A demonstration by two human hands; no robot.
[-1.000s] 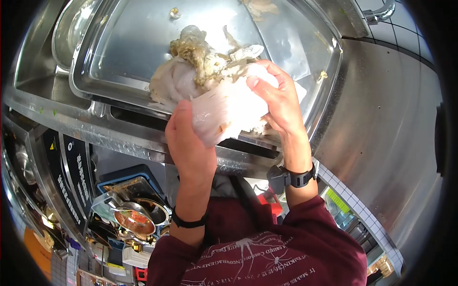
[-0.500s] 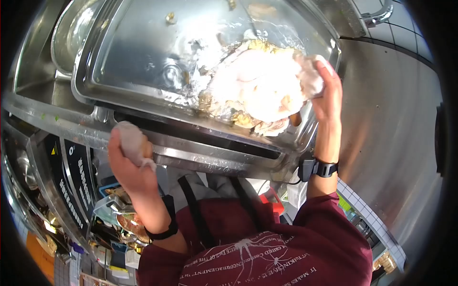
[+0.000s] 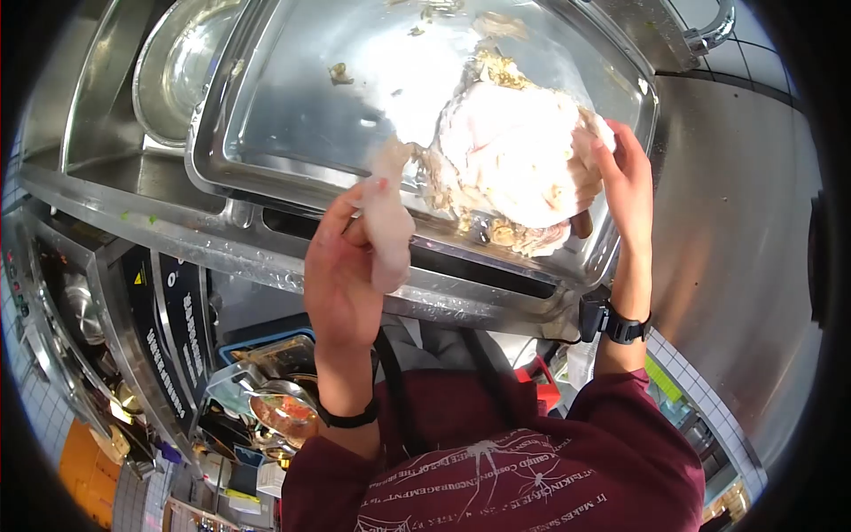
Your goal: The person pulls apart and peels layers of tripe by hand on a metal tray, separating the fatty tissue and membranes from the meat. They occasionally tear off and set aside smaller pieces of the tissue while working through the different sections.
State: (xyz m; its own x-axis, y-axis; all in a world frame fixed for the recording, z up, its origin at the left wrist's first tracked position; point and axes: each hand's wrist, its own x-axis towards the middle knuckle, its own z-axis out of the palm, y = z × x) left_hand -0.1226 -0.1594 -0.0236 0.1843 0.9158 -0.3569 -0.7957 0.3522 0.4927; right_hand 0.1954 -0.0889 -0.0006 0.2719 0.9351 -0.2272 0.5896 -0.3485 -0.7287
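My left hand [image 3: 341, 275] pinches a limp, translucent pale raw piece [image 3: 390, 230] between thumb and fingers, over the near edge of a metal tray [image 3: 292, 111]. A heap of whitish raw pieces [image 3: 510, 164], overexposed by glare, lies in the tray's right half, with yellowish-brown bits around its edges. At the heap's right side, my right hand [image 3: 631, 182] has its fingers closed on a pale raw piece [image 3: 596, 133]. Exactly what kind of flesh both hands hold, I cannot tell. Small brown scraps [image 3: 339, 74] lie on the wet tray floor.
The tray sits over a steel sink [image 3: 115, 191] with a wet front rim. A round metal bowl [image 3: 164, 80] stands at the left, a tap [image 3: 714, 31] at the upper right. Steel counter [image 3: 727, 204] extends right. Below left are containers of food [image 3: 284, 412].
My left hand has moved right and up toward the heap, and its pale piece now hangs stretched out rather than bunched. My right hand stays at the heap's right side. The view has shifted slightly.
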